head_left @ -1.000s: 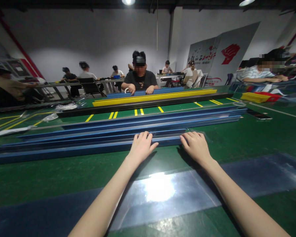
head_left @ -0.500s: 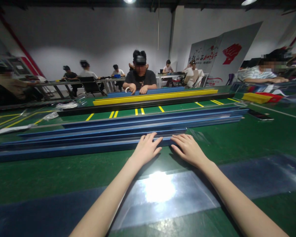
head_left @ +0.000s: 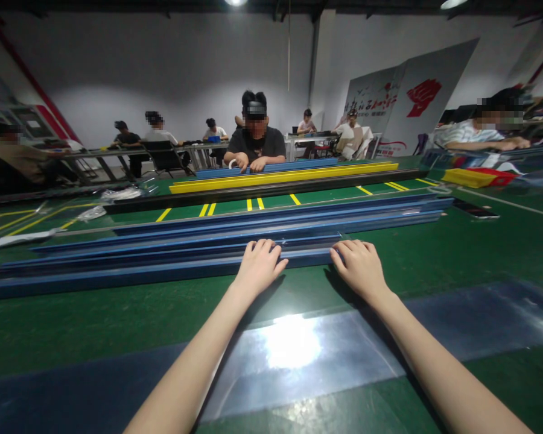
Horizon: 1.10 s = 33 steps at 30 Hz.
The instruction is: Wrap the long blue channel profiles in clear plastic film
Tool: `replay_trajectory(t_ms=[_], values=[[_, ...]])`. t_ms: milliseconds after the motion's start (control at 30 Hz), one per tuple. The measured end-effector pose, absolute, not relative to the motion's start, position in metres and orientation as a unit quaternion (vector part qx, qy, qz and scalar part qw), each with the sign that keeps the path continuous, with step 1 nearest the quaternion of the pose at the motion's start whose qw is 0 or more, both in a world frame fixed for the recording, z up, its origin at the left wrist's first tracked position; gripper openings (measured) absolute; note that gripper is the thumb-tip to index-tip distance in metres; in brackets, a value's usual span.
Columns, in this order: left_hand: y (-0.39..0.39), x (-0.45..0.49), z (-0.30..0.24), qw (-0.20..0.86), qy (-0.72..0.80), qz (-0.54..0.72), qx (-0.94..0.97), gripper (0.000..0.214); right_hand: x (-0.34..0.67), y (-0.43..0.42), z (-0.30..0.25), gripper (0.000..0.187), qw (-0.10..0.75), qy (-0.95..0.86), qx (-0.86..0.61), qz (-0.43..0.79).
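A long blue channel strip (head_left: 163, 273) lies across the green table in front of me, its near wall facing me. My left hand (head_left: 259, 265) is hooked over it toward its right part, fingers bent across the top and thumb along the near side. At its right end my right hand (head_left: 361, 268) curls over the same strip, thumb toward my left hand. The fingertips of both hands are partly hidden behind the strip. A thin clear film edge (head_left: 342, 235) shows just beyond my right fingers.
More blue strips (head_left: 380, 212) lie behind this one. Beyond them are a black strip (head_left: 280, 191) and a yellow strip (head_left: 280, 178), with a co-worker (head_left: 256, 141) across the table. Clear plastic sheeting (head_left: 344, 361) lies in front of me; a phone (head_left: 475, 208) is at right.
My hands have moved apart along the blue strip, the left to the left and the right to the right. Their fingers are more bent over it now.
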<state>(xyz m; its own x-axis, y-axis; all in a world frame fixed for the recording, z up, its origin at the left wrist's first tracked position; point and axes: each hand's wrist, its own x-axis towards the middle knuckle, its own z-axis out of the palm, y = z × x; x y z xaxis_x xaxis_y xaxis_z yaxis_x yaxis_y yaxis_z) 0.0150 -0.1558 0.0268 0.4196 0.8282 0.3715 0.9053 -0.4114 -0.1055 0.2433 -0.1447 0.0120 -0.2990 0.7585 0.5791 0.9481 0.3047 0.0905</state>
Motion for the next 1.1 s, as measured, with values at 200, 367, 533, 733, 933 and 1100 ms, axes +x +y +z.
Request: replay_trajectory(t_ms=[200,367,533,733,933,1100], values=[[-0.156,0.017,0.026,0.157,-0.527,-0.137,-0.824,0.03,0.242,-0.144,0.012,0.032,0.205,-0.776,-0.56,-0.204],[-0.158,0.021,0.023,0.143,-0.501,-0.142,-0.842,0.034,0.234,-0.147,0.009,0.028,0.218,-0.826,-0.496,-0.154],[-0.16,0.024,0.019,0.124,-0.486,-0.124,-0.856,0.04,0.227,-0.15,0.007,0.028,0.228,-0.857,-0.441,-0.136],[-0.16,0.023,0.019,0.115,-0.492,-0.124,-0.854,0.037,0.231,-0.149,0.011,0.026,0.219,-0.843,-0.469,-0.146],[-0.159,0.022,0.022,0.135,-0.508,-0.131,-0.841,0.028,0.235,-0.148,0.013,0.027,0.215,-0.823,-0.501,-0.16],[-0.16,0.024,0.025,0.159,-0.536,-0.121,-0.82,0.023,0.226,-0.151,0.007,0.027,0.201,-0.846,-0.466,-0.166]])
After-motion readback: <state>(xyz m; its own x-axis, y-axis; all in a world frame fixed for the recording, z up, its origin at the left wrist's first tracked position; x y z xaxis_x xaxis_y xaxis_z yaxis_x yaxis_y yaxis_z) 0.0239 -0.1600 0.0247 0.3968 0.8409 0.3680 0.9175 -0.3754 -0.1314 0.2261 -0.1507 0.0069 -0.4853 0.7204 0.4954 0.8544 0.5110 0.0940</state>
